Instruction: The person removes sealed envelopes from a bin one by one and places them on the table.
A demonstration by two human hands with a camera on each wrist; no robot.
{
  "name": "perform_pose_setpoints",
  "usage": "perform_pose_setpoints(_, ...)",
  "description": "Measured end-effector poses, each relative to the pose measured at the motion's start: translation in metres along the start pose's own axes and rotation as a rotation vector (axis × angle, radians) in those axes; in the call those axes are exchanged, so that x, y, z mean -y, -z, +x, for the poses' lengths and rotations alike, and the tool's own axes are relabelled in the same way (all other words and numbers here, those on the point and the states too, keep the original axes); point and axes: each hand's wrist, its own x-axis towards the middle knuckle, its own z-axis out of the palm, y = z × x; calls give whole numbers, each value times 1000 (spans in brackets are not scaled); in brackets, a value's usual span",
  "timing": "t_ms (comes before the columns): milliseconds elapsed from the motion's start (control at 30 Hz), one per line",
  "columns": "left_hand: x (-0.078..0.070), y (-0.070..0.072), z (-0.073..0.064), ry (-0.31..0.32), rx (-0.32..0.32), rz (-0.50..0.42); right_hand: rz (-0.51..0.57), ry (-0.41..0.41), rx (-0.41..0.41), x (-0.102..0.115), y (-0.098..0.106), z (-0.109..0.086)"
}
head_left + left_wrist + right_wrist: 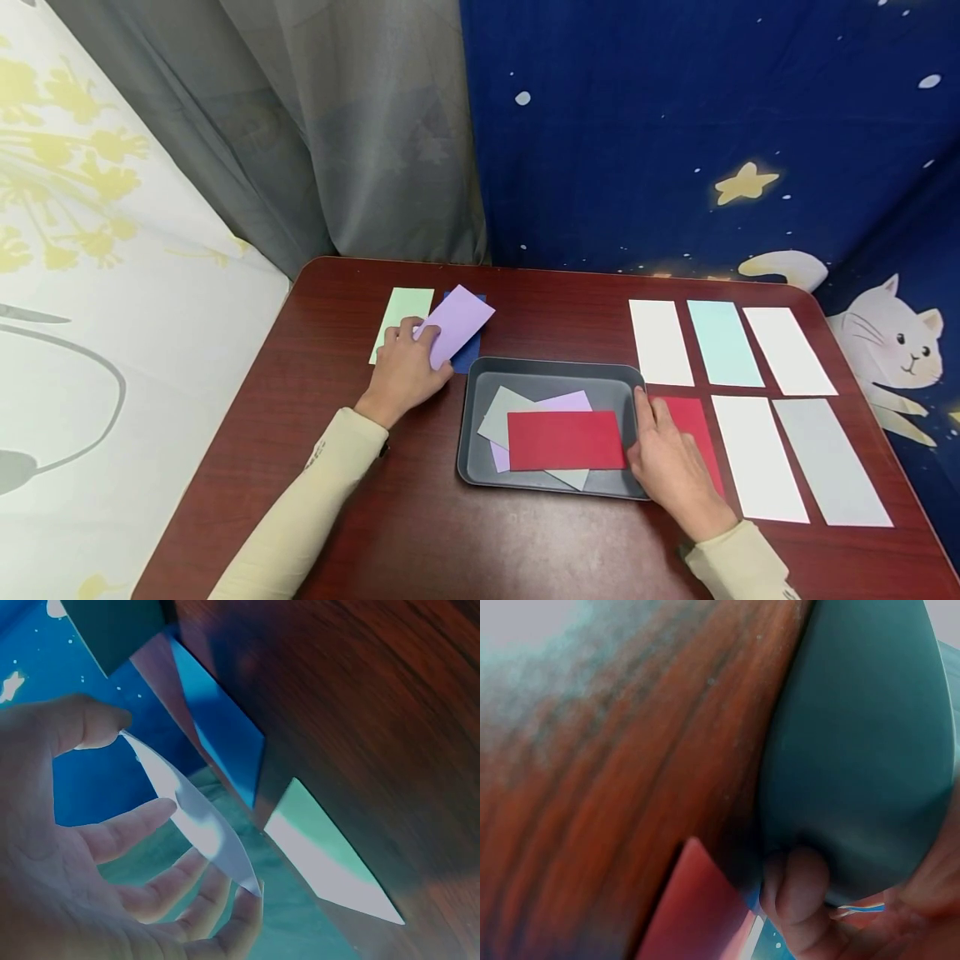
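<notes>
My left hand [405, 367] holds a lavender paper card [459, 321] by its edges, and in the left wrist view that card [202, 817] bows between thumb and fingers. Below it on the table lie a light green card [405, 307] and a dark blue card [468, 357], partly covered. With my right hand [675, 467] I grip the right rim of a dark grey tray [615, 392]; the right wrist view shows fingers against the tray's side [862, 735]. Inside the tray, a red card [566, 442] overlaps a grey card [502, 412] and another lavender card [567, 402].
Right of the tray, cards lie in two rows: white [660, 342], pale aqua [725, 343], white [789, 350] at the back; red [692, 433], white [759, 458], grey [832, 462] in front. Curtains [637, 150] hang behind the brown wooden table [405, 517].
</notes>
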Motion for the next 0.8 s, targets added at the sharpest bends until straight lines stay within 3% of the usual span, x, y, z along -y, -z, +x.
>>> perform_pose_setpoints(467, 38, -4, 7, 159, 66, -42, 6, -6, 18, -1, 0, 1)
perform_pose_setpoints(800, 65, -1, 9, 245, 36, -61, 2, -4, 7, 0, 1, 0)
